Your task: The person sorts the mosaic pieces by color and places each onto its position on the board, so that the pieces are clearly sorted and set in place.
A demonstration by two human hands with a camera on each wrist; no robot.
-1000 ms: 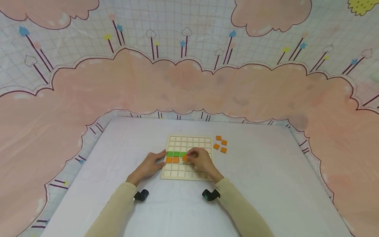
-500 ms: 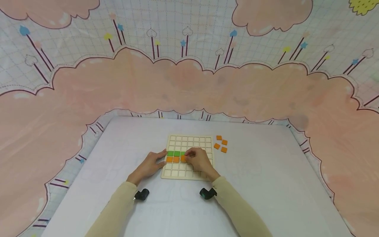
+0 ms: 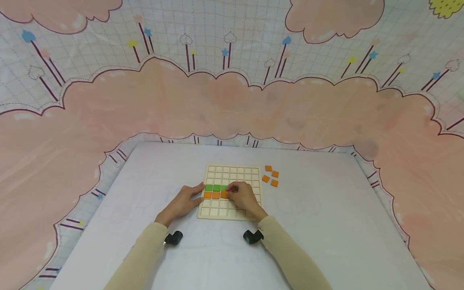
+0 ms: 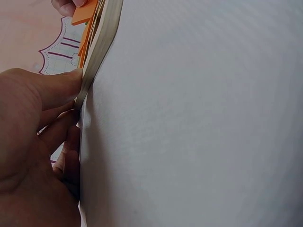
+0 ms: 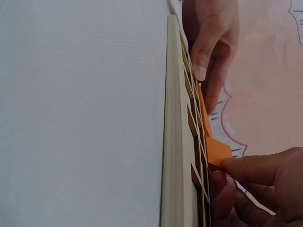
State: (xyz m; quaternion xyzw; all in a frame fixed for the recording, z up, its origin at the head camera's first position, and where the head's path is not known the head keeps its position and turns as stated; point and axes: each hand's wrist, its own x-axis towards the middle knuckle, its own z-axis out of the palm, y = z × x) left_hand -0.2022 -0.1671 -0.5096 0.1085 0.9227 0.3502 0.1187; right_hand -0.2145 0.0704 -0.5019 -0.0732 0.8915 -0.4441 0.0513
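Pinched tile (image 3: 224, 194) shifted left, beside orange tiles (image 3: 216, 195) inside the board (image 3: 214, 211).

Grid board (image 3: 233, 176): passage lay over surface (image 3: 326, 201) at three o'clock; loose tiles (image 3: 275, 174) obstructed two, left hand (image 3: 183, 200) nine, right hand (image 3: 243, 196) centre.

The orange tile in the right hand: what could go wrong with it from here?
The orange tile is tilted, not flat on the board, so it might catch instead of settling. The right hand's grip partly covers a green tile and could nudge it. The left hand touches only one side, so a firm push might slide the board.
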